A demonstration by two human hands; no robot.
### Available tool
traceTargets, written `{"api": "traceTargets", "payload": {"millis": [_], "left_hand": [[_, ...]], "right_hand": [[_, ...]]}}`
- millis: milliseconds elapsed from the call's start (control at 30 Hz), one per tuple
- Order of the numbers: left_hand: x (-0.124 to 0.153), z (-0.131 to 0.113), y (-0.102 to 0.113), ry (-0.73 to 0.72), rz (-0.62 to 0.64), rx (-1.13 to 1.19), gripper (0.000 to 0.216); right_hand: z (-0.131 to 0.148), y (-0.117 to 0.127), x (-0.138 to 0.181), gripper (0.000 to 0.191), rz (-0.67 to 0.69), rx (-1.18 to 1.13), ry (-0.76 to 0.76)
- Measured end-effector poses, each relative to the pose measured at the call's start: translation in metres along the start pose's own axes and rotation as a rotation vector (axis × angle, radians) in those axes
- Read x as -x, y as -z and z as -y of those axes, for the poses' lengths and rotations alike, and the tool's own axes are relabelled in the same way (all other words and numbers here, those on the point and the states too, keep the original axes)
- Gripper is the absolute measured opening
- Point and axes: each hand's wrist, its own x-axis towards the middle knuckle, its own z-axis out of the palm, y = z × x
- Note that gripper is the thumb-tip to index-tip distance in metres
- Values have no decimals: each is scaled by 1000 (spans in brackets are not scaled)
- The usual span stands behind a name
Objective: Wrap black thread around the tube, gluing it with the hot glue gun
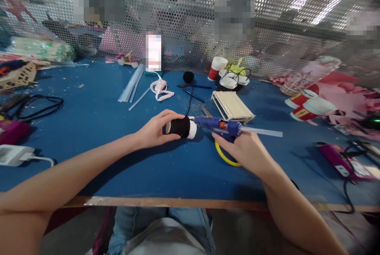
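Left hand (154,130) closed around a small cup (181,127) lying on its side on the blue counter (97,128); the cup looks wrapped in black, with a white rim showing at the end away from the grip. Fingers curl over the top, thumb underneath, a full hold.

Right hand (242,150) closed on the handle of a blue glue gun (218,125). Nozzle points toward the left-hand grip and sits at or just beside the cup's white rim; contact cannot be confirmed. A clear glue stick (263,131) projects from the back of the gun, away from the cup. A yellow ring (225,156) lies under the right-hand grip.

Beyond the gun: a stack of wooden sticks (233,106). Beyond the left-hand grip: loose glue sticks (132,85) and a coil of white ribbon (160,89).

Risks, as judged:
- Left fingertips are near the nozzle; hot glue or the tip could burn them.
- The cup rests on its round side; a loosened hold would let it roll and smear the glue.
- Drips could land on the counter.
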Motion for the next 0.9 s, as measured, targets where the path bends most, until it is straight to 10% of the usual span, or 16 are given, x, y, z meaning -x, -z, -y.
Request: {"api": "traceTargets", "payload": {"millis": [900], "left_hand": [[1,-2,0,-56,25,-29,50]], "right_hand": [[-5,-6,-1,24,-17,-20,-24]]}}
